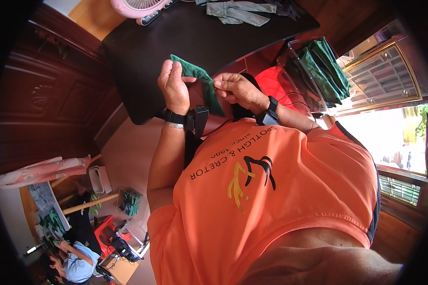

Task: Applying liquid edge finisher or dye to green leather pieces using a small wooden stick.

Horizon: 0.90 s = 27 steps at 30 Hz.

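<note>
A folded piece of dark green velvety cloth (199, 75) is stretched between my two hands, just over the near edge of the black table (140, 64). My left hand (175, 88) is upright, its fingers close together and its thumb across the cloth's left part. At the cloth's right edge, my right hand (235, 89) pinches the fabric between thumb and bent fingers. The lower end of the cloth hangs down between my wrists. Black straps with small devices are on both wrists.
A pink fan (140, 8) and grey-green cloth strips (240, 12) lie at the table's far side. To the right, green cloths (322, 71) hang over a rack beside something red (274, 84). Another person (80, 262) handles green cloth at the lower left, near a red stool (104, 233).
</note>
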Motion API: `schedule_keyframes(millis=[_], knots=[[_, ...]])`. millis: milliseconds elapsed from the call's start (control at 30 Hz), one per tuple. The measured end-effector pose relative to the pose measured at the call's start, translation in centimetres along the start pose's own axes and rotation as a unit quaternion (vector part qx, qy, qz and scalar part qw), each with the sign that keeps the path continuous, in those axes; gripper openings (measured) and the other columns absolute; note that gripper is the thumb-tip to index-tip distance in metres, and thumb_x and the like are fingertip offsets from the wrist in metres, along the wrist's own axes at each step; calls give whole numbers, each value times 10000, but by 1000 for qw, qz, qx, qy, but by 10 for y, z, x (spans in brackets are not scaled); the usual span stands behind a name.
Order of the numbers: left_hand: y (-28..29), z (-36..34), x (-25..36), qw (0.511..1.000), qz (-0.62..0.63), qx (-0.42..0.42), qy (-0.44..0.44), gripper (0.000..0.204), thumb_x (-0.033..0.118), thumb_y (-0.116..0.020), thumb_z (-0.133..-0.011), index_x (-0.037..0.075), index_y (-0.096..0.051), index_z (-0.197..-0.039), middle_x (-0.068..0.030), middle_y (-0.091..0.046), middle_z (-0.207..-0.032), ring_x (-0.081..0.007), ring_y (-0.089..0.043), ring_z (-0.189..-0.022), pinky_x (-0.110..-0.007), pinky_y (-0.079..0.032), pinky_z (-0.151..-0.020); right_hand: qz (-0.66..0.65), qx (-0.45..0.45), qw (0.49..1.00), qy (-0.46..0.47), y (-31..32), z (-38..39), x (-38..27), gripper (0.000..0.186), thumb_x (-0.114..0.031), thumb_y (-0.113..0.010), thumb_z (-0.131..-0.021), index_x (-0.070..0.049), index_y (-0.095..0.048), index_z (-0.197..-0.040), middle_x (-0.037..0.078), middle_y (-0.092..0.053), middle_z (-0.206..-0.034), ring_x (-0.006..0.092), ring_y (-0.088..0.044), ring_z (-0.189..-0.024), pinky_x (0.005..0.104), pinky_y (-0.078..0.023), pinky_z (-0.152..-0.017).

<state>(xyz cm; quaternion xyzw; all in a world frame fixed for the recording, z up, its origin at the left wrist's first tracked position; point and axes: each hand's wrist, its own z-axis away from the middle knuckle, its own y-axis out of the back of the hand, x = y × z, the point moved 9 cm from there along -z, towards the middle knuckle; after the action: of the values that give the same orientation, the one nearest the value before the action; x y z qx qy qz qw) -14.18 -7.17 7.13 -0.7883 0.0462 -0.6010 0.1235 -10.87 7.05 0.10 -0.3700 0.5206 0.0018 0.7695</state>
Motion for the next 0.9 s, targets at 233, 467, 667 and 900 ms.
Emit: schedule_keyframes(millis=[233, 467, 667, 900], knots=[[14, -2, -7, 990, 79, -30, 116, 220, 223, -425, -940, 31, -529, -922, -58, -592, -786, -156, -611, -668, -267, -517, -547, 117, 69, 990, 38, 20, -4, -24, 169, -227, -567, -921, -63, -606, -909, -53, -482, -649, 14, -375, -524, 168, -273, -455], [24, -5, 1, 994, 44, -42, 92, 306, 308, -395, -947, 34, -530, -967, -55, -606, -810, -158, -610, -680, -243, -473, -525, 173, 38, 982, 66, 19, -4, -35, 176, -232, -578, -916, -62, -622, -920, -57, -494, -639, 8, -382, -521, 163, -285, -454], [12, -10, -5, 982, -20, -111, 152, 287, 275, -429, -937, 44, -599, -933, -10, -584, -773, -88, -569, -649, -213, -451, -525, 247, 23, 967, 58, 17, -6, -32, 197, -236, -580, -913, -50, -641, -931, -56, -503, -631, 18, -407, -525, 168, -300, -457], [29, -20, -25, 984, -68, -105, 129, 239, 188, -466, -909, 18, -628, -867, 14, -554, -756, -51, -506, -660, -171, -379, -585, 450, 84, 870, 184, 19, -2, -52, 173, -190, -598, -876, -37, -655, -932, 23, -581, -644, 95, -530, -549, 240, -420, -507]])
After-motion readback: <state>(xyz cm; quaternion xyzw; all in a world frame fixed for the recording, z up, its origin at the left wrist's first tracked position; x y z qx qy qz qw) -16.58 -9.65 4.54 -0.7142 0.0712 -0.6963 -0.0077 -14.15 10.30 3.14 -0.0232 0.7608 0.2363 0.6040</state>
